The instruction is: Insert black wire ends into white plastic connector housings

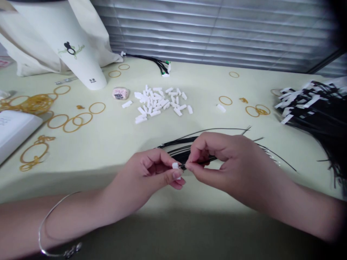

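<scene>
My left hand (pixel 151 171) pinches a small white connector (pixel 175 166) between thumb and fingers near the middle of the view. Just right of it, my right hand (pixel 225 159) is closed on a thin black wire whose end meets the connector; how deep it sits cannot be made out. Behind both hands lies a bundle of black wires (pixel 181 145), partly hidden by my fingers. Beyond that, a loose pile of white connectors (pixel 155 101) is spread over the pale table (pixel 116 133).
Yellow rubber bands (pixel 38 104) lie at the left beside a white box (pixel 16 131). A white cup (pixel 78 47) leans by a cloth bag (pixel 35 61). At the right rests a large heap of black wires (pixel 311 115). A small wired harness (pixel 154 61) lies near the blinds.
</scene>
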Demonstrator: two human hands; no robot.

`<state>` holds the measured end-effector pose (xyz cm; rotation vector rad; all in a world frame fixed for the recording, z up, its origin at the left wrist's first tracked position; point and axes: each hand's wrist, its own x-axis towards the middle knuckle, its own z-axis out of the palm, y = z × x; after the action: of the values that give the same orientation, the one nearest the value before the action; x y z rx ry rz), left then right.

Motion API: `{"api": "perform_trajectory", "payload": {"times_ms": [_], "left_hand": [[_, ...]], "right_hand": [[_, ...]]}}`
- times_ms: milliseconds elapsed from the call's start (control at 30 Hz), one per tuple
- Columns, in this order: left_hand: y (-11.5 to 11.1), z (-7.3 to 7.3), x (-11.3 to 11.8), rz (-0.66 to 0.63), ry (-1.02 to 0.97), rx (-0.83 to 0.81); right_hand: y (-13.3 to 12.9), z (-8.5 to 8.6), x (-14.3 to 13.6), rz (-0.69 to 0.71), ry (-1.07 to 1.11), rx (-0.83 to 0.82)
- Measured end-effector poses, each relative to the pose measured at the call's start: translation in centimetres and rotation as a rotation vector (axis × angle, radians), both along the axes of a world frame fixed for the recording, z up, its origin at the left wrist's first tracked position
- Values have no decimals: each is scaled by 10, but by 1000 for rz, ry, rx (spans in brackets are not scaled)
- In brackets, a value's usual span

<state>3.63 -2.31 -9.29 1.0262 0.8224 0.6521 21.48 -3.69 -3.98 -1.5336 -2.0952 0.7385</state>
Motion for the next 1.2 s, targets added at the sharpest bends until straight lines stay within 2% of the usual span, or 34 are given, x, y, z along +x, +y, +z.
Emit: {"api": "perform_trajectory", "payload": {"times_ms": [300,467,633,733,867,933,1067,1200], "left_hand": [[-2,0,-2,-7,16,0],[0,0,0,-2,13,11],[-1,2,1,-8,8,-2],[-1,3,0,1,4,-13],[-1,2,0,-8,11,-11],[-1,1,-1,-12,4,-15],[-3,3,-2,-25,-15,-35],[-5,5,-1,-38,-9,-58]], "right_hand": [[-1,-1,2,16,-61,21],[4,3,3,134,-183,44],[3,2,2,127,-226,89],[3,-3,4,204,-296,235],[5,-6,8,465,-419,590],[6,-6,9,529,-445,685],[7,-9,7,554,-446,738],[8,-14,4,555,-416,677]]}}
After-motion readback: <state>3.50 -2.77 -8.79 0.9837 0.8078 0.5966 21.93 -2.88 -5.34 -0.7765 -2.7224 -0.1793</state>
